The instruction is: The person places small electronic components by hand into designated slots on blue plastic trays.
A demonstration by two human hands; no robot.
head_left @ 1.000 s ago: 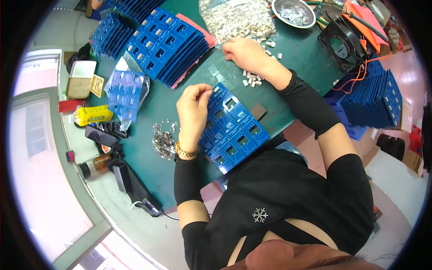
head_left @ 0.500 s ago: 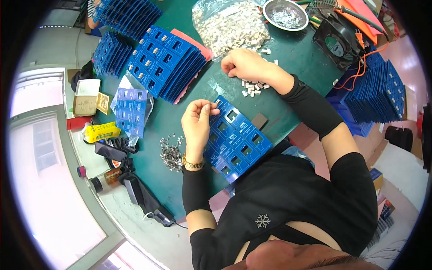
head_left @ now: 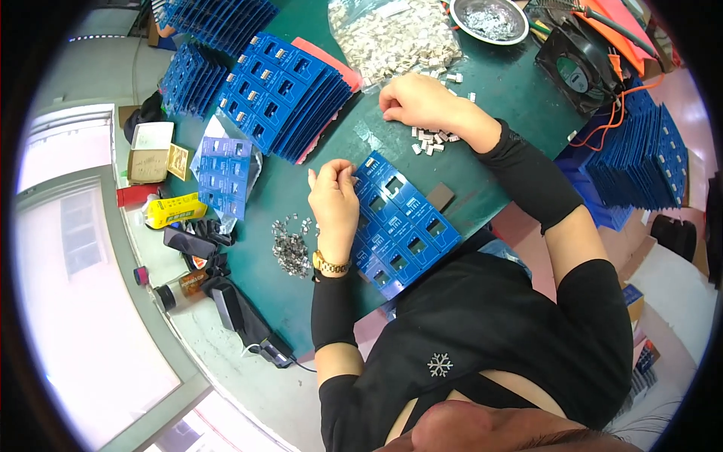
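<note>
Green bench point(head_left: 520, 98), crowded toward its far side. Blue circuit-board panel point(head_left: 407, 218) lies at the near edge in front of the person, set aslant, with rectangular cut-outs along it; one small pale part point(head_left: 370, 161) at its far corner. Left hand point(head_left: 335, 203) at the panel's left side, fingers curled in and thumb drawn close to them near that corner; grip bent, but whether it pinches anything cannot be made out. Gold-coloured watch point(head_left: 330, 264) on that wrist, black sleeve below. Right hand point(head_left: 422, 102) over the far part of the bench, fingers bent downward, grip partly hidden by the hand itself; contents, if any, not discernible. Loose white connectors point(head_left: 429, 142) scattered just beside it, and beyond, a clear bag point(head_left: 399, 41) full of similar pieces. Small brown block point(head_left: 440, 197) close by the panel's right edge. Heap of small metal parts point(head_left: 290, 248) left of the left wrist. Tall stack of blue boards point(head_left: 271, 90) over a pink sheet point(head_left: 327, 64), farther left; another board in plastic point(head_left: 224, 177) near it. Metal bowl point(head_left: 489, 21) at the far side, black fan point(head_left: 576, 71) to its right.
</note>
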